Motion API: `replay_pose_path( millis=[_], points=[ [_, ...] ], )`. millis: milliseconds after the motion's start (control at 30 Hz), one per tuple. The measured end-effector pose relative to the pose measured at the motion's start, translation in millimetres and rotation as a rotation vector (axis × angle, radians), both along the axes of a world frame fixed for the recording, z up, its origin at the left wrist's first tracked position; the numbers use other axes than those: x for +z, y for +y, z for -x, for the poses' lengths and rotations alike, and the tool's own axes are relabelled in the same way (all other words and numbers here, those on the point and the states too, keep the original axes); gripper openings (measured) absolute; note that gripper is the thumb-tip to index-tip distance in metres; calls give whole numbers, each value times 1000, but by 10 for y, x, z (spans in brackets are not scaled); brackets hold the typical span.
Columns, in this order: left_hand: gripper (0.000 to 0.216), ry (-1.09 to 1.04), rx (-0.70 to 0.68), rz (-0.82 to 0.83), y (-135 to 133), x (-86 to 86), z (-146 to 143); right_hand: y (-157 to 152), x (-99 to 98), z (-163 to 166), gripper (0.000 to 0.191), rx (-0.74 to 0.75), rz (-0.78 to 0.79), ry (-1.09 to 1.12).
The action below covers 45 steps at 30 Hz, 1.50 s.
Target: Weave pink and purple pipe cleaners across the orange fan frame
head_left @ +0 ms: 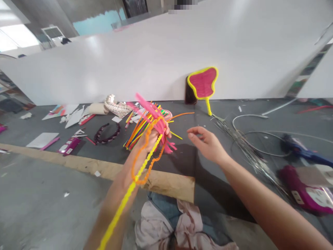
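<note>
My left hand [164, 129] is closed around a bunch of pink pipe cleaners [149, 107], whose ends stick out on both sides. A wavy orange pipe-cleaner loop [134, 163] hangs from this hand over the wrist. From the same hand a long yellow pipe cleaner [125, 201] runs toward the lower left. A bundle of multicoloured pipe cleaners [137, 132] lies on the table behind, partly hidden by the hand. Over the dark tabletop, apart from the left, my right hand [206, 140] holds nothing visible, its fingers loosely bent and the thumb slightly apart.
Against the white partition [145, 66] leans a pink, yellow-edged paddle shape [204, 83]. Wires [241, 149], a blue-handled tool [307, 152] and a magenta object [293, 191] lie right. A dark braided headband [106, 135], papers [43, 140] and a magenta box [69, 146] lie left.
</note>
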<state>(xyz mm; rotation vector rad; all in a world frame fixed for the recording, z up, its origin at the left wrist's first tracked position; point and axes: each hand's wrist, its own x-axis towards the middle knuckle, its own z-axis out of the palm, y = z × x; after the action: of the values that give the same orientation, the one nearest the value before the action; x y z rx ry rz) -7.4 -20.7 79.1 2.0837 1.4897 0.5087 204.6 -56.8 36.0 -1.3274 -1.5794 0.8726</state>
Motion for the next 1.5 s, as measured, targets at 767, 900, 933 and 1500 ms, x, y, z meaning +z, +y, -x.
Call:
replay_pose_path(
  millis=[767, 900, 933, 1500],
  points=[
    [35, 557, -301, 191, 277, -283, -371, -168, -394, -219, 30, 265, -255, -891],
    [44, 589, -394, 244, 395, -164, -150, -194, -470, -267, 29, 231, -314, -923],
    [48, 579, -408, 274, 411, -135, -113, -199, -480, -273, 28, 221, -334, -927],
    [24, 558, -313, -638, -389, -293, -101, -235, -461, -285, 23, 108, -459, -964]
  ],
)
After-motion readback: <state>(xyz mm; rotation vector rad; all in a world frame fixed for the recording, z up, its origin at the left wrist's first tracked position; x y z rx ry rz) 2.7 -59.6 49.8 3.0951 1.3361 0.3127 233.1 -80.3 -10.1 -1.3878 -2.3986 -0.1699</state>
